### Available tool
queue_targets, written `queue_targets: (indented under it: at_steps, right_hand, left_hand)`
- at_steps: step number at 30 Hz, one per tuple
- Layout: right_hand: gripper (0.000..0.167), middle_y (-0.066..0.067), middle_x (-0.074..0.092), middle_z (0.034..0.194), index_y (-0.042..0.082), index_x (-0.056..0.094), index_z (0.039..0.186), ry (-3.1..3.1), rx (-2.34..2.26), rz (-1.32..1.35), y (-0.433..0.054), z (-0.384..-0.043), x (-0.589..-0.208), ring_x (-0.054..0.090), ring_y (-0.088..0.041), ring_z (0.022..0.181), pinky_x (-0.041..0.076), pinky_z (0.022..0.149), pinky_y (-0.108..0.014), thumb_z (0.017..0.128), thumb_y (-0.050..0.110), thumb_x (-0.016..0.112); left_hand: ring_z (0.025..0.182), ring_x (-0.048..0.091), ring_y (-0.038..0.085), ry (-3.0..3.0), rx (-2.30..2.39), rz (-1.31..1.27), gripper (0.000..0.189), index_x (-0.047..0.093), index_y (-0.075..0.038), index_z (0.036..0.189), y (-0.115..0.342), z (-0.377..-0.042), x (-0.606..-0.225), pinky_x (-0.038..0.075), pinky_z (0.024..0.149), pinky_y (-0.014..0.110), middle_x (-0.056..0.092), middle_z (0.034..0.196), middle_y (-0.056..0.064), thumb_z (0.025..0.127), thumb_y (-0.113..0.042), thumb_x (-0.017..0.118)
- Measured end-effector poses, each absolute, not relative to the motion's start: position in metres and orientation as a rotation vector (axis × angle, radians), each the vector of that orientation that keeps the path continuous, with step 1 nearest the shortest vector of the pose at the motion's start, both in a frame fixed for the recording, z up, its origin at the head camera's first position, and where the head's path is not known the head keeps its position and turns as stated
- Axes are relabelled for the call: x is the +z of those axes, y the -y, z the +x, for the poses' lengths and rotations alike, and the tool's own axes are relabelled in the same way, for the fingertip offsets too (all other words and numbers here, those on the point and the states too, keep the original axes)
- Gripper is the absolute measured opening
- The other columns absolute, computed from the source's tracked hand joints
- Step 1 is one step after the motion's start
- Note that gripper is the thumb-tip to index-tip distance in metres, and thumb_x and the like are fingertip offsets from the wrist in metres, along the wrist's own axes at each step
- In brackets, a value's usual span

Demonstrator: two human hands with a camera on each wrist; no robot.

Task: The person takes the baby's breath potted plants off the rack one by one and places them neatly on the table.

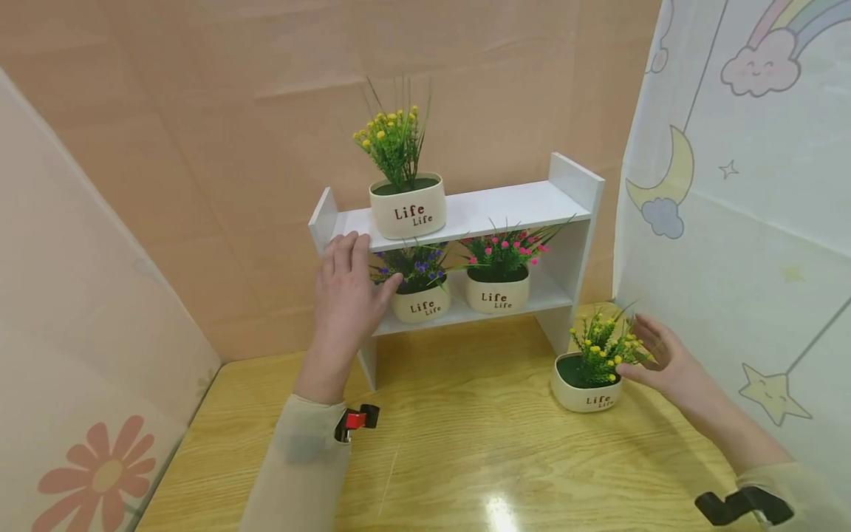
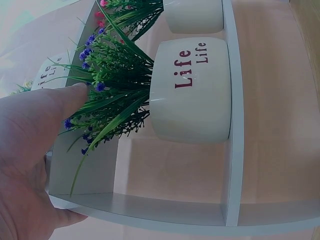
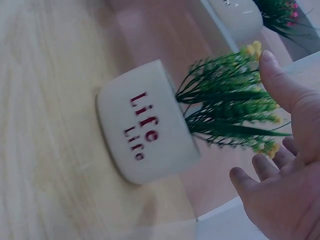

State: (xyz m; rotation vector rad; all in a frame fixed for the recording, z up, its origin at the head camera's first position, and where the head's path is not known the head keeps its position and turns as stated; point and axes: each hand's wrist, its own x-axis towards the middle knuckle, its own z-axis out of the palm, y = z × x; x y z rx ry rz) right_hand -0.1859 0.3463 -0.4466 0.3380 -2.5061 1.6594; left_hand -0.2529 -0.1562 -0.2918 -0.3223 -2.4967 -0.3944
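My left hand (image 1: 349,295) rests its fingers at the upper left corner of a white two-tier shelf (image 1: 512,207). Its thumb stretches in front of the potted plant with purple flowers (image 2: 190,90) on the lower tier. Low at the right, my right hand (image 1: 671,362) is beside the yellow-flowered potted plant (image 1: 585,391) on the table, fingers spread around the outer side of its leaves without gripping the pot. That cream pot (image 3: 147,125) reads "Life Life" and stands upright. Whether the right fingertips touch the flowers is unclear.
Another yellow-flowered potted plant (image 1: 408,207) stands on the top tier, left of centre. A pink-flowered potted plant (image 1: 499,292) sits right of the purple one. The wooden table (image 1: 452,443) lies between patterned side sheets (image 1: 751,222) and a plain peach backdrop (image 1: 199,185).
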Motion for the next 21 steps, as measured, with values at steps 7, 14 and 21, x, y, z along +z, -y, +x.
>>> queue_targets:
  at_steps: [7,14,21]
  right_hand:
    - [0.098,-0.009,0.006,0.185,0.02,-0.001,0.179,2.453,1.673,0.432,-0.344,-0.179,-0.418,0.012,-0.033,0.168,0.038,0.109,-0.006,0.109,-0.001,0.066]
    - [0.096,0.001,0.011,0.185,0.024,0.005,0.179,2.441,1.598,0.45,-0.332,-0.175,-0.385,0.015,-0.028,0.169,0.036,0.112,-0.007,0.109,0.001,0.067]
    - [0.098,0.001,0.017,0.184,0.025,0.013,0.179,2.412,1.596,0.436,-0.313,-0.171,-0.351,0.018,-0.022,0.168,0.032,0.12,-0.011,0.105,-0.003,0.072]
  left_hand:
    - [0.162,0.025,0.045,2.502,-0.389,-0.321,0.085,0.037,-0.003,0.163,0.156,-0.252,-0.291,0.024,0.132,0.059,0.035,0.17,0.024,0.103,-0.047,0.079]
    - [0.162,0.024,0.044,2.511,-0.39,-0.322,0.084,0.037,-0.003,0.163,0.156,-0.252,-0.291,0.022,0.133,0.057,0.034,0.171,0.025,0.104,-0.046,0.078]
    - [0.162,0.024,0.044,2.506,-0.392,-0.323,0.084,0.037,-0.003,0.163,0.156,-0.252,-0.291,0.023,0.133,0.058,0.034,0.171,0.025,0.104,-0.046,0.078]
